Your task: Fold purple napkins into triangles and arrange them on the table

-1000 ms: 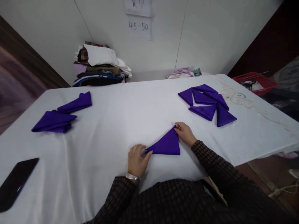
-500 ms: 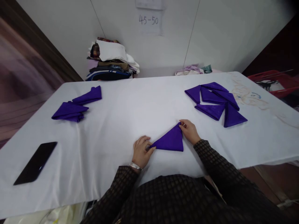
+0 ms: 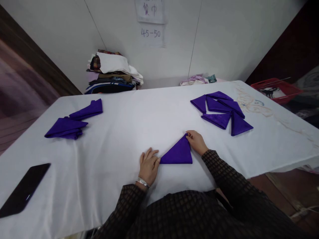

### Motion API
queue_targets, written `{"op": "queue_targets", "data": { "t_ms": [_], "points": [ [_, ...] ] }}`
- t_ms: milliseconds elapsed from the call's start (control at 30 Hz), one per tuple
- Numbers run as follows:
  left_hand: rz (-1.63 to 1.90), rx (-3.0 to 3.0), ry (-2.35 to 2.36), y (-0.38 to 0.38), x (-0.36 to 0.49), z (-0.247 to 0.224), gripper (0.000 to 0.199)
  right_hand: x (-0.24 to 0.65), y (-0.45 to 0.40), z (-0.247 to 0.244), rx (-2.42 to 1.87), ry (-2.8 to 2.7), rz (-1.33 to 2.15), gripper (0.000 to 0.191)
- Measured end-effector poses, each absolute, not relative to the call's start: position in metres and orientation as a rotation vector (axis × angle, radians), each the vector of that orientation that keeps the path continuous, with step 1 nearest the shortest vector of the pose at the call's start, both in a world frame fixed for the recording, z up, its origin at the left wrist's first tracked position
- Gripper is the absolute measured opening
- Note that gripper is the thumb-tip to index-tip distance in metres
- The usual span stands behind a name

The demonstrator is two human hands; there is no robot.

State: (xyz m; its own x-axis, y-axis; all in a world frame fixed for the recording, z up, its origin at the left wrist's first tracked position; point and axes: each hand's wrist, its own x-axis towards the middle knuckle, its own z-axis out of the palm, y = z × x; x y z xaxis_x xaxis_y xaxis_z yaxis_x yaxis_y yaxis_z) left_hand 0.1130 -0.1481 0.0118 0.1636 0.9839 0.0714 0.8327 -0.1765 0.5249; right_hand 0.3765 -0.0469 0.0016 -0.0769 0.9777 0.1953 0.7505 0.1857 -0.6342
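A purple napkin (image 3: 178,152), folded into a triangle, lies on the white tablecloth in front of me. My left hand (image 3: 149,166) rests on the cloth, its thumb and forefinger at the napkin's left corner while the other fingers spread out. With thumb and fingertips, my right hand (image 3: 197,142) pinches the top corner. On the right lie several folded purple napkins (image 3: 240,124) in a loose overlapping group. Looser purple napkins (image 3: 65,127) lie crumpled on the left side of the table.
A black phone (image 3: 23,190) lies at the table's left front. Behind the far edge are a stack of folded clothes (image 3: 113,74) and a few light cloths (image 3: 195,80) by the wall. Beyond the right edge stands a red basket (image 3: 290,92).
The napkin's lower edge now lies straighter and flatter. My left fingers have shifted slightly at its corner, and my right hand keeps hold. The whole view has shifted a little.
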Motion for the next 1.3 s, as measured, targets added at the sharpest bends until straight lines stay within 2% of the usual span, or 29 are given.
{"op": "queue_targets", "data": {
  "t_ms": [367,600,1300],
  "points": [
    [0.603,2.092,1.873,-0.149,0.124,0.011,0.028,0.376,-0.046,0.002,-1.636,-1.88,0.526,0.029],
    [0.634,2.071,1.929,-0.147,0.128,0.012,0.03,0.379,-0.047,0.005,-1.624,-1.963,0.441,0.006],
    [0.663,2.008,2.076,-0.146,0.132,0.011,0.026,0.377,-0.038,0.014,-1.75,-2.066,0.459,0.013]
  ]
}}
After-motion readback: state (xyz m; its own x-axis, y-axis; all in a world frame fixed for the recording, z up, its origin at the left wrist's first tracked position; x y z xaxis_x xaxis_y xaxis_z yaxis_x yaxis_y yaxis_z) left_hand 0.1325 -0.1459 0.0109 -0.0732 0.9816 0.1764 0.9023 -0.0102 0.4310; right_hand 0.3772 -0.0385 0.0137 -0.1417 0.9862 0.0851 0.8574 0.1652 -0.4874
